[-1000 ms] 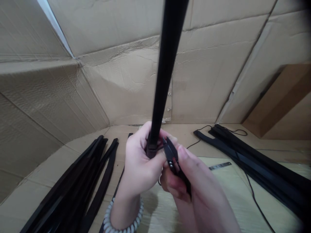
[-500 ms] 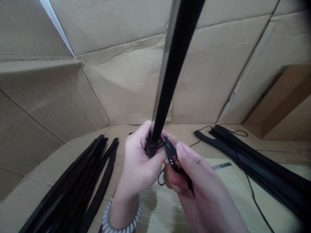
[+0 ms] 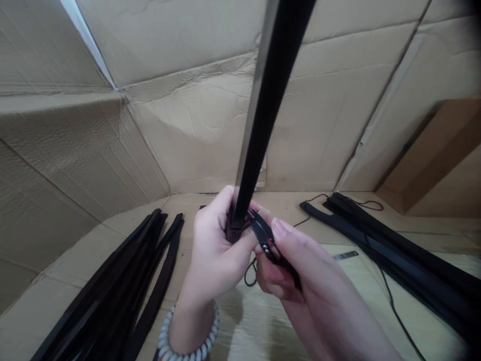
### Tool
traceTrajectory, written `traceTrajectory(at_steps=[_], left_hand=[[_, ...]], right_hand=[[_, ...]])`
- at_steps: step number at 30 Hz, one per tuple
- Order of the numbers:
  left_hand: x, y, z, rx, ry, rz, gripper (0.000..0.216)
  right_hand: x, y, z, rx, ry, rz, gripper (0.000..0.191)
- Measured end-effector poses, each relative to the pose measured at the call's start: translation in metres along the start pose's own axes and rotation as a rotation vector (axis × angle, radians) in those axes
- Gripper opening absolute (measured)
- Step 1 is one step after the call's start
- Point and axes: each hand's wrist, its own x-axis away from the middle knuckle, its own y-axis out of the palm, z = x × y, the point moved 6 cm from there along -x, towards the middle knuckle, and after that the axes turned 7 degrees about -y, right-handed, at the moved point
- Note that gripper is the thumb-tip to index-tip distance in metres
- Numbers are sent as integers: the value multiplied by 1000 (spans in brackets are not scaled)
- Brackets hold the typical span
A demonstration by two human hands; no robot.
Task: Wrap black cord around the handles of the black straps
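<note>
My left hand (image 3: pixel 220 245) is closed around the lower end of a long black strip (image 3: pixel 268 100), which slants up and toward me past the top of the view. Small black thread snips (image 3: pixel 265 238) sit in my right hand (image 3: pixel 300 265), pinched between thumb and fingers. Their pointed tips lie against the strip's end, beside my left fingers. Whether anything is between the blades is too small to tell. A loop of black cord (image 3: pixel 250 276) hangs below my hands.
A bundle of black strips (image 3: pixel 108 281) lies at left. More black strips (image 3: pixel 398 255), with loose black cord (image 3: pixel 391 301), lie at right near a metal ruler (image 3: pixel 347 255). Cardboard walls (image 3: pixel 199 125) stand behind, and a brown cardboard box (image 3: pixel 436 155) is at back right.
The blades of the snips have come closer together, and my right hand has shifted slightly. My left hand and the strip stay almost in place.
</note>
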Motion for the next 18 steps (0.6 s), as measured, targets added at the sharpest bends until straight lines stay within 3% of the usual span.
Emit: traceTrajectory(at_steps=[4,18], left_hand=[[0,0,0,35,-1,-9,26],[3,-12,2,-118,63,157,34]], right_hand=[[0,-2,0,41,2,1,44],[-1,-9,-3,214,-139,18,45]])
